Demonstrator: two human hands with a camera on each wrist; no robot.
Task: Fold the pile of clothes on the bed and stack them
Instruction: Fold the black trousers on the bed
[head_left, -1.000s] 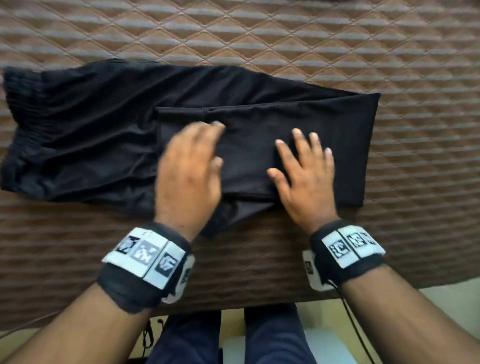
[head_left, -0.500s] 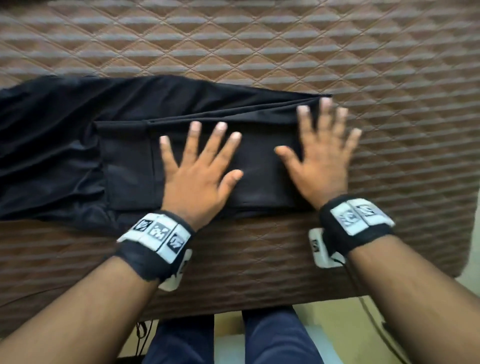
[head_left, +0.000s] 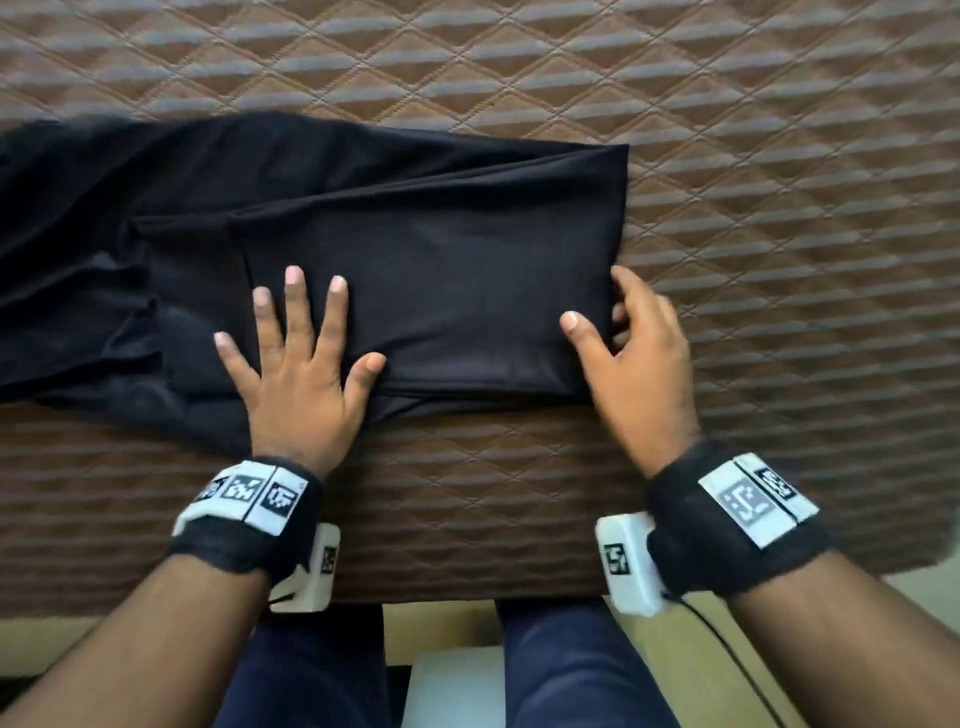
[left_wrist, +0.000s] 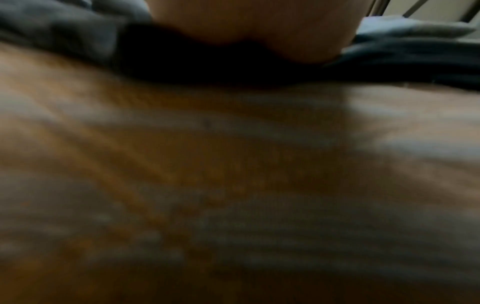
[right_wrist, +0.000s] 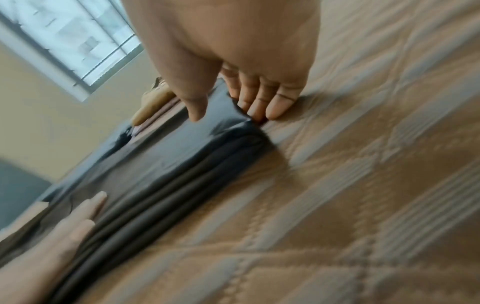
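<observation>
A black garment lies partly folded on the brown quilted bed, its loose part trailing off to the left. My left hand lies flat on the folded part near its left side, fingers spread. My right hand is at the fold's right edge, thumb on top and fingers curled in at the edge. In the right wrist view the right hand pinches that edge of the garment, fingertips against the bed. The left wrist view is dim: palm on dark cloth.
The bed's near edge runs just below my wrists, with my legs in navy trousers under it. Bare quilt stretches to the right and behind the garment. A window and a tan object show beyond the garment in the right wrist view.
My right hand has left its flat press on the garment's right end and curled round the right edge. The left hand slid back toward the near edge and stays flat.
</observation>
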